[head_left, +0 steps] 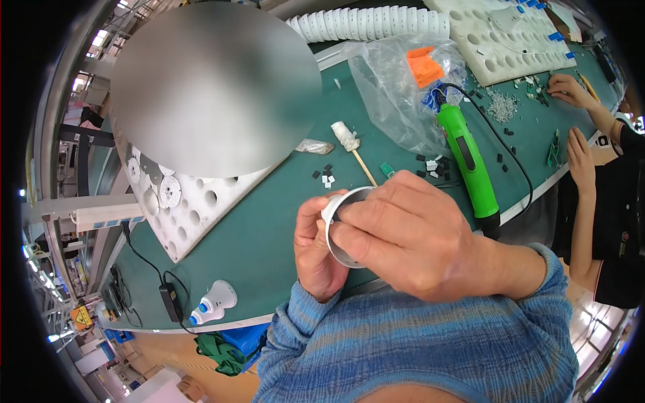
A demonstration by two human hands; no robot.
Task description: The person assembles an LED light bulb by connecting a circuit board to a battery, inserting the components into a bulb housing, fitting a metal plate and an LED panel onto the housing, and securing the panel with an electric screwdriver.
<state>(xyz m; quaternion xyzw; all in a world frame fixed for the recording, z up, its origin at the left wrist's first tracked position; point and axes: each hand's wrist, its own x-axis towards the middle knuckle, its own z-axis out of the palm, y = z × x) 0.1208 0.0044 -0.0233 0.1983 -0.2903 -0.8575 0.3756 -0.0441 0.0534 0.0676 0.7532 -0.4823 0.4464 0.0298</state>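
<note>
While left hand (318,248) grips round white shell (328,213) (smooth, hollow), right fingers (376,218) reach inside.

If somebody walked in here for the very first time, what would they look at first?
Probably the bright green tool with a black cord, lying on the table just beyond the right hand. Next might come the orange label at the clear plastic bag behind it. Then the long row of white ribbed pieces along the table's far side.
</note>
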